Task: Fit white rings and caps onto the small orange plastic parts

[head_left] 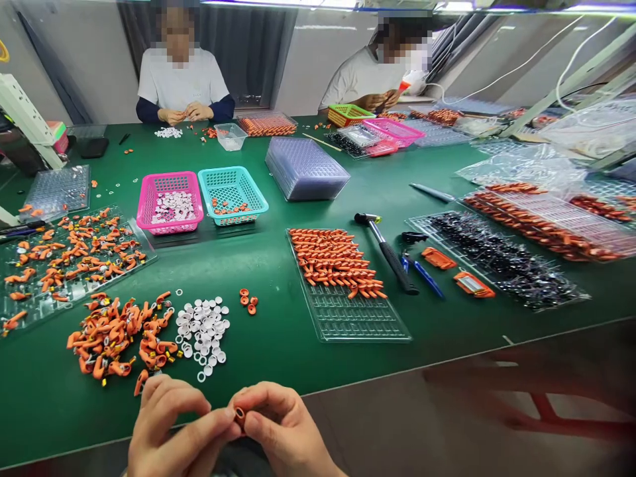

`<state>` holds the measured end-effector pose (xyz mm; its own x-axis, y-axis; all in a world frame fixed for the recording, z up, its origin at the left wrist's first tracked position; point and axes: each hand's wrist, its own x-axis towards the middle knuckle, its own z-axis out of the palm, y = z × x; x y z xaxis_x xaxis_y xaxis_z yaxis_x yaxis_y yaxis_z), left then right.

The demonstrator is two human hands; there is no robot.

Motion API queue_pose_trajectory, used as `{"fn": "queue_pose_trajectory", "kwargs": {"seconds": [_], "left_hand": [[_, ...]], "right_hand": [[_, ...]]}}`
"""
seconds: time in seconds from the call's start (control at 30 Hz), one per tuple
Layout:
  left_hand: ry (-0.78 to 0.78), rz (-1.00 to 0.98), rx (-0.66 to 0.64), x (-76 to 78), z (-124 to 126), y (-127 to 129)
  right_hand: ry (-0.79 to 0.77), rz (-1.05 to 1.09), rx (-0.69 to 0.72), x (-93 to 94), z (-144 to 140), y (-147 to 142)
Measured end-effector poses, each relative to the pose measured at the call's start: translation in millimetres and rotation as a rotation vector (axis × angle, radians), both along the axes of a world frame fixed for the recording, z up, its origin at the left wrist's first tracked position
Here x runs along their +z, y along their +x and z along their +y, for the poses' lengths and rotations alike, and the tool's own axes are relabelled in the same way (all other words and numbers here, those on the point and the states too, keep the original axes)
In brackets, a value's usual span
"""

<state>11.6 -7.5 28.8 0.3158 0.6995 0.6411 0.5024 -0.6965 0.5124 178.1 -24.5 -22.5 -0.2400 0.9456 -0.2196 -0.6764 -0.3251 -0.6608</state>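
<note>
Near the table's front edge, my right hand (pixel 283 427) pinches a small orange plastic part (pixel 240 416) between thumb and forefinger. A pale-rimmed round opening on the part faces up. From the other side, the closed fingertips of my left hand (pixel 181 424) press against the same part. Just beyond my left hand lies a heap of curved orange plastic parts (pixel 119 331), several with gold-coloured ends. Beside it are loose small white discs and rings (pixel 203 331). Several round orange caps (pixel 248 301) lie to the right of these.
On the green table (pixel 238 258) stand a pink basket (pixel 144 215) of white discs, a blue basket (pixel 218 216) and stacked clear trays (pixel 308 172). Rightward lie a tray of orange parts (pixel 332 262), a hammer (pixel 390 255) and black parts (pixel 497 258). Two people sit opposite.
</note>
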Motion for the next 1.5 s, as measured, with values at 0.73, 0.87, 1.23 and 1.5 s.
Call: {"fn": "queue_pose_trajectory", "kwargs": {"seconds": [0.73, 0.87, 1.23, 1.5], "left_hand": [[-0.027, 0.08, -0.079, -2.8, -4.3, -5.3], [-0.086, -0.001, 0.014, -6.2, -6.2, -5.0], [-0.453, -0.099, -0.204, -18.8, -1.2, -7.7], [-0.528, -0.206, -0.259, -9.9, 4.1, -6.0]], "right_hand": [[0.1, 0.031, -0.018, 0.0, -0.2, -2.8], [0.046, 0.115, 0.022, 2.8, -0.5, -4.1], [-0.009, 0.261, 0.064, 5.1, 6.4, -2.6], [-0.038, 0.22, 0.117, 7.6, 8.1, -6.2]]}}
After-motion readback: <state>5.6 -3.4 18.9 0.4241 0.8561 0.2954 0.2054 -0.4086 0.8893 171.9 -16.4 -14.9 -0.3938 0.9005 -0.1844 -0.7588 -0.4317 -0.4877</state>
